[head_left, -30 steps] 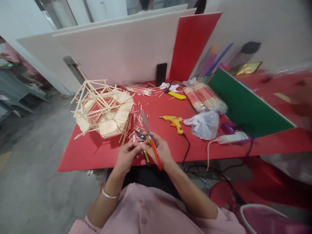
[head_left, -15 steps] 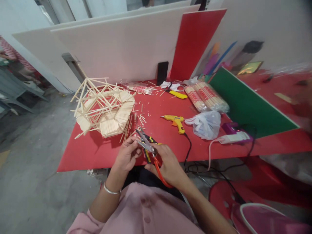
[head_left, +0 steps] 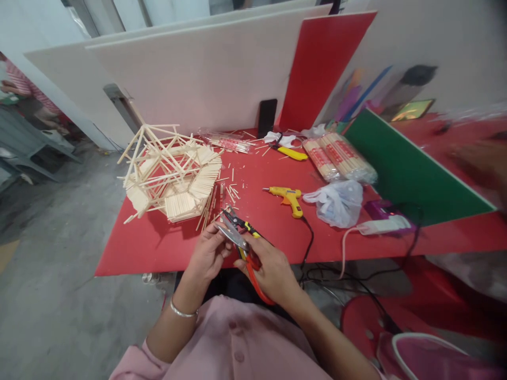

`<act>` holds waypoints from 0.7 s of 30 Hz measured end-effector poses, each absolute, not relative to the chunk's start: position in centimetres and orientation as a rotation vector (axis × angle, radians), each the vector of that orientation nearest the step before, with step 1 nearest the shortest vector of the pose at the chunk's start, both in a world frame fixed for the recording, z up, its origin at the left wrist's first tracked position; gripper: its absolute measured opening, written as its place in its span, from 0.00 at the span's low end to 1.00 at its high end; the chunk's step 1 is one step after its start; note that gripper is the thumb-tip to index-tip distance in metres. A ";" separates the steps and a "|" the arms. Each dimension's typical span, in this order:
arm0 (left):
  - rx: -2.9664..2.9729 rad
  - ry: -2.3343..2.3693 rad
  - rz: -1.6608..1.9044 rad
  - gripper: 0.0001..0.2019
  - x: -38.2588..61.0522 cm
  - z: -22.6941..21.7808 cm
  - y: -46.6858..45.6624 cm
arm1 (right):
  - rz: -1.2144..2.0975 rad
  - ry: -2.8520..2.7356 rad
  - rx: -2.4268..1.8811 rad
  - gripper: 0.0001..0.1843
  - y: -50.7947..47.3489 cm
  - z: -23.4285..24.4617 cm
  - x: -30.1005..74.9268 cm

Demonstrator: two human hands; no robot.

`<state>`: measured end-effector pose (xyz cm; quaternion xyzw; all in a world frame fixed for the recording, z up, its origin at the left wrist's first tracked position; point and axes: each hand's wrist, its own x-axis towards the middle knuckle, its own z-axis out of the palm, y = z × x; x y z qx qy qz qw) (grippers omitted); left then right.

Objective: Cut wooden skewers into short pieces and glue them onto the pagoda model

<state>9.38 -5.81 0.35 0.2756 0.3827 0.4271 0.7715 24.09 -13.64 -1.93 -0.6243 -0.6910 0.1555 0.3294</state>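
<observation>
My right hand [head_left: 273, 266] is wrapped around the red-orange handles of a pair of scissors [head_left: 233, 236], whose metal blades point up and left. My left hand [head_left: 208, 253] is closed near the blade tips, thumb and fingers pinched together. Whatever lies between those fingers is too small to make out. Just beyond the scissors, pliers [head_left: 247, 227] with black and yellow handles lie on the red table [head_left: 253, 182], partly covered by my hands. Further left stands a framework of thin wooden sticks [head_left: 174, 179], with flat panels of sticks laid side by side.
Cut stick pieces [head_left: 232, 192] lie scattered beside the framework. A yellow glue gun [head_left: 291, 199], a plastic bag [head_left: 336, 203] and wrapped stick bundles [head_left: 338, 158] sit to the right. Yellow-handled cutters [head_left: 291, 153] and a black phone [head_left: 267, 117] are further back. A green board [head_left: 415, 174] leans at right.
The scissor blades look closer together than before, and the handles have shifted slightly left. My left hand keeps its pinch near the tips. The whole view has shifted slightly.
</observation>
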 end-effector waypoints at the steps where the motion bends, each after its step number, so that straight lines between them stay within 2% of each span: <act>1: 0.598 0.833 0.936 0.14 9.3 0.4 -5.8 | 0.407 -1.808 -1.639 0.25 -13.6 -1.9 24.0; 11: 0.581 0.808 1.074 0.15 9.7 0.1 -6.3 | 0.249 -1.834 -1.691 0.27 -13.6 -2.0 23.3; 17: 0.556 0.828 1.054 0.18 9.9 -0.3 -6.5 | 0.335 -1.780 -1.655 0.23 -13.8 -2.5 23.4; 21: 0.541 0.848 1.048 0.16 9.9 -0.1 -6.7 | 0.327 -1.806 -1.658 0.27 -13.8 -2.6 23.7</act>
